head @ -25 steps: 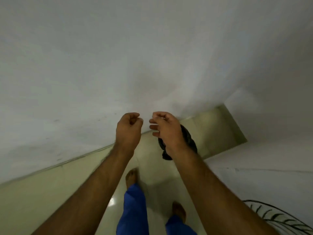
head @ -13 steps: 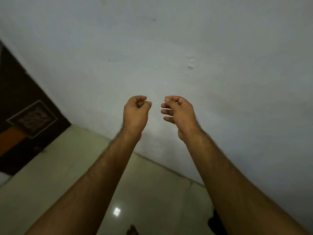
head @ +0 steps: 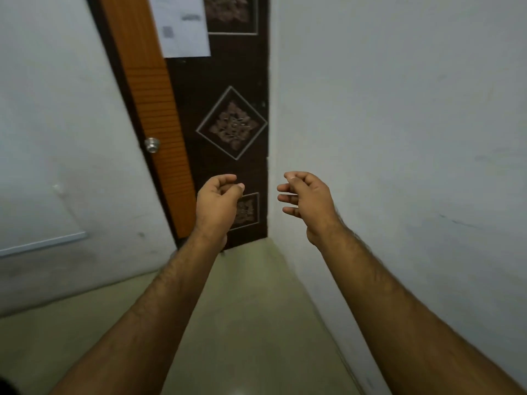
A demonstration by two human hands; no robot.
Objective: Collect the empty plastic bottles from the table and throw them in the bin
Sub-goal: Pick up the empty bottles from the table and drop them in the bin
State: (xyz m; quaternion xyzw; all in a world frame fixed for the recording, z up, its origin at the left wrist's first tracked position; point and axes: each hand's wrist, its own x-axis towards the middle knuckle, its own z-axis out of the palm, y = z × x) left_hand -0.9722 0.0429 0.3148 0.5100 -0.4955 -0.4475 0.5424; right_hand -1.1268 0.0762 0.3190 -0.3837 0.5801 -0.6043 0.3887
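**Currently empty-handed, facing a door corner**

Both hands are raised in front of the person and hold nothing. Left hand (head: 218, 202) has its fingers curled loosely inward, thumb near forefinger; right hand (head: 306, 199) is half open, fingers slack and spread. No bottles, table or bin appear in view (their whereabouts cannot be established). Ahead stands a dark carved door (head: 228, 124) with an orange wooden strip, a round knob (head: 151, 144) and a pinned paper (head: 182, 24), set between white walls (head: 399, 138).

Judgement: the step in hand is locating the table; keeping the hands free and turning toward open floor seems advisable.

Half a second ago the door sat at the far left edge; it is now central, and the hands are further apart.
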